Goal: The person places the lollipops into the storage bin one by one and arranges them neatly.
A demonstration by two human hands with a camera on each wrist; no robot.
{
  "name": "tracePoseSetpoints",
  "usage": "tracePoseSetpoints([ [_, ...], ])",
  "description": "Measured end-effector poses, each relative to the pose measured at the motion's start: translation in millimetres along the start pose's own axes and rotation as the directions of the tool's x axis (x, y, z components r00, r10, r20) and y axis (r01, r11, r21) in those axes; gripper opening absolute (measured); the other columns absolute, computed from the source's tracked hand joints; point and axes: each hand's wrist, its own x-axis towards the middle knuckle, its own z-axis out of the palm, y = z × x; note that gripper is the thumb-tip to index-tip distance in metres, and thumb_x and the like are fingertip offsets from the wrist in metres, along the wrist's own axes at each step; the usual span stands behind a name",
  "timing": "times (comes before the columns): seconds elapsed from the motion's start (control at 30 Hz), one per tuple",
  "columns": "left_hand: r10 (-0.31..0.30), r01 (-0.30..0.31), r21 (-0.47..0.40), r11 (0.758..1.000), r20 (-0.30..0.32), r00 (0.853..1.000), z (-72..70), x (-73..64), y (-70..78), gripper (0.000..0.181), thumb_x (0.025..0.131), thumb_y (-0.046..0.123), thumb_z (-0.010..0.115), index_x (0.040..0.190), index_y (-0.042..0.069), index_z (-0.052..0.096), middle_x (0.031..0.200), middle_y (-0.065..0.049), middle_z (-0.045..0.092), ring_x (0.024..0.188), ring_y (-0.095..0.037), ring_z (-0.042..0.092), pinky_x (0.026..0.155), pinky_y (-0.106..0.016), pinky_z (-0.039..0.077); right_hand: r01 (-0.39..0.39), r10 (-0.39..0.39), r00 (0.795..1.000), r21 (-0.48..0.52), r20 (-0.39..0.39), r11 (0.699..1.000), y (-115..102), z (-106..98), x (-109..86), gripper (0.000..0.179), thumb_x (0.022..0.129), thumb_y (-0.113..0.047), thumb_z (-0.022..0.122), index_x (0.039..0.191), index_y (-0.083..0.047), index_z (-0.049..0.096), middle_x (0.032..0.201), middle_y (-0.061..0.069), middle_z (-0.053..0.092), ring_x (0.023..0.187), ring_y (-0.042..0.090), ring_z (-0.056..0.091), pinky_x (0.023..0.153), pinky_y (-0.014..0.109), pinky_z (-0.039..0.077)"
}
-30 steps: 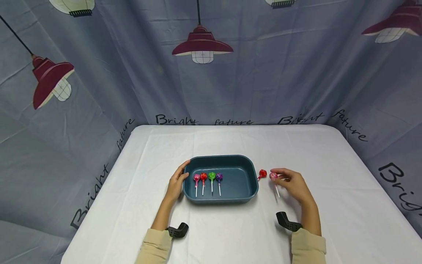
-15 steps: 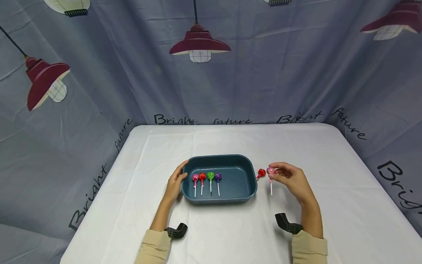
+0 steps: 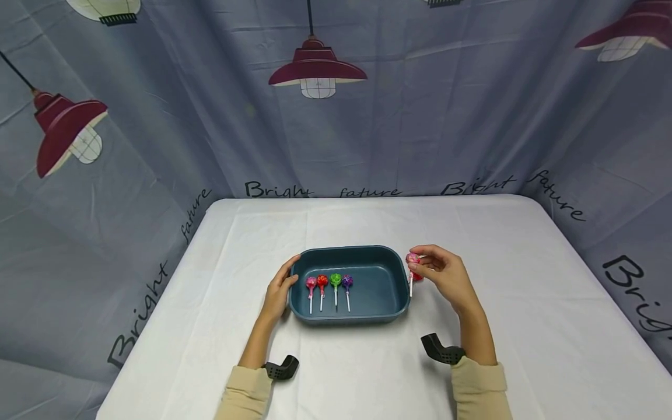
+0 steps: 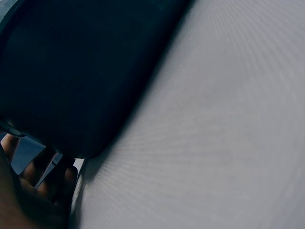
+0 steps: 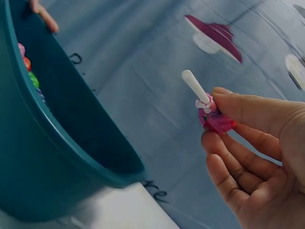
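In the head view a dark teal tray (image 3: 349, 319) stands on the white table. In it a pink lollipop (image 3: 311, 282), a red lollipop (image 3: 322, 281), a green lollipop (image 3: 336, 280) and a purple lollipop (image 3: 347, 282) lie in a row, sticks toward me. My left hand (image 3: 277, 293) holds the tray's left end by the rim. Beside the right end, my right hand (image 3: 443, 274) pinches the wrapped head of another pink lollipop (image 5: 217, 120) between thumb and fingers, its white stick free. Behind that hand, another red lollipop (image 3: 417, 277) on the table is mostly hidden.
The white tablecloth (image 3: 346, 373) spreads around the tray. A grey-blue curtain (image 3: 399, 134) printed with lamps and lettering hangs behind the table. Each wrist wears a black bracket, the left one (image 3: 282, 368) and the right one (image 3: 442, 350).
My right hand has lifted the pink lollipop and carried it left to the tray's right end, now partly covering the red lollipop there. The left hand stays on the tray.
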Motion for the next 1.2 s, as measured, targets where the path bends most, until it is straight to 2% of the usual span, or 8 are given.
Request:
tracePoseSetpoints([
  [0.23, -0.002, 0.002, -0.001, 1.0, -0.004, 1.0, -0.4, 0.2, -0.9, 0.042, 0.095, 0.005, 0.044, 0.137, 0.008, 0.045, 0.141, -0.007, 0.04, 0.132, -0.019, 0.031, 0.108, -0.038, 0.021, -0.011, 0.01, 0.997, 0.018, 0.076, 1.0, -8, 20, 11.0, 0.036, 0.081, -0.019, 0.071, 0.113, -0.003, 0.061, 0.099, 0.018, 0.063, 0.081, 0.025, 0.06, 0.052, 0.033, 0.052],
  [0.33, -0.003, 0.003, 0.006, 1.0, -0.007, 1.0, -0.4, 0.3, -0.8, 0.042, 0.095, 0.004, 0.044, 0.137, 0.008, 0.045, 0.141, -0.007, 0.041, 0.132, -0.02, 0.031, 0.108, -0.039, 0.021, -0.002, 0.004, 0.996, -0.02, 0.093, 1.0, -9, 30, 15.2, 0.036, 0.081, -0.021, 0.071, 0.112, -0.005, 0.061, 0.1, 0.016, 0.063, 0.084, 0.025, 0.059, 0.056, 0.03, 0.052],
  [0.47, -0.005, 0.005, 0.008, 1.0, -0.007, 1.0, -0.6, 0.4, -1.1, 0.042, 0.095, 0.005, 0.044, 0.137, 0.008, 0.045, 0.141, -0.006, 0.041, 0.132, -0.019, 0.031, 0.108, -0.038, 0.021, 0.019, -0.013, 0.993, -0.054, 0.115, 0.998, -7, 44, 20.5, 0.032, 0.082, -0.02, 0.07, 0.11, -0.007, 0.063, 0.1, 0.011, 0.064, 0.087, 0.024, 0.059, 0.072, 0.025, 0.051],
  [0.53, -0.008, 0.008, 0.003, 1.0, -0.006, 1.0, -0.7, 0.6, -1.1, 0.042, 0.095, 0.005, 0.044, 0.137, 0.009, 0.045, 0.141, -0.006, 0.041, 0.132, -0.019, 0.031, 0.108, -0.038, 0.021, 0.022, -0.013, 0.992, -0.067, 0.123, 0.998, -5, 52, 22.8, 0.031, 0.082, -0.018, 0.07, 0.11, -0.006, 0.063, 0.1, 0.011, 0.065, 0.087, 0.024, 0.06, 0.074, 0.027, 0.051],
  [0.77, -0.004, 0.004, -0.004, 1.0, 0.0, 1.0, -0.5, 0.1, 0.3, 0.042, 0.095, 0.005, 0.044, 0.137, 0.007, 0.044, 0.142, -0.007, 0.04, 0.132, -0.019, 0.031, 0.108, -0.038, 0.021, 0.024, 0.002, 0.991, -0.187, 0.134, 0.982, 6, 73, 27.9, 0.024, 0.081, -0.012, 0.07, 0.104, -0.008, 0.064, 0.094, 0.005, 0.066, 0.08, 0.018, 0.062, 0.072, 0.029, 0.053],
  [0.93, 0.001, -0.001, -0.002, 1.0, 0.002, 1.0, -0.7, 0.3, 1.3, 0.042, 0.095, 0.005, 0.044, 0.137, 0.007, 0.044, 0.142, -0.007, 0.04, 0.132, -0.019, 0.03, 0.108, -0.037, 0.021, 0.005, 0.031, 0.988, -0.232, 0.15, 0.973, 10, 85, 30.3, 0.024, 0.08, -0.01, 0.072, 0.102, -0.008, 0.064, 0.095, 0.005, 0.066, 0.077, 0.016, 0.063, 0.069, 0.029, 0.053],
  [1.2, 0.01, -0.01, -0.011, 1.0, 0.001, 1.0, -1.0, 0.1, 0.0, 0.042, 0.095, 0.005, 0.044, 0.137, 0.006, 0.044, 0.142, -0.009, 0.039, 0.133, -0.022, 0.028, 0.109, -0.039, 0.02, -0.054, 0.105, 0.98, -0.284, 0.169, 0.957, 13, 99, 31.7, 0.021, 0.08, -0.011, 0.072, 0.099, -0.009, 0.064, 0.095, 0.005, 0.067, 0.082, 0.018, 0.065, 0.073, 0.036, 0.052],
])
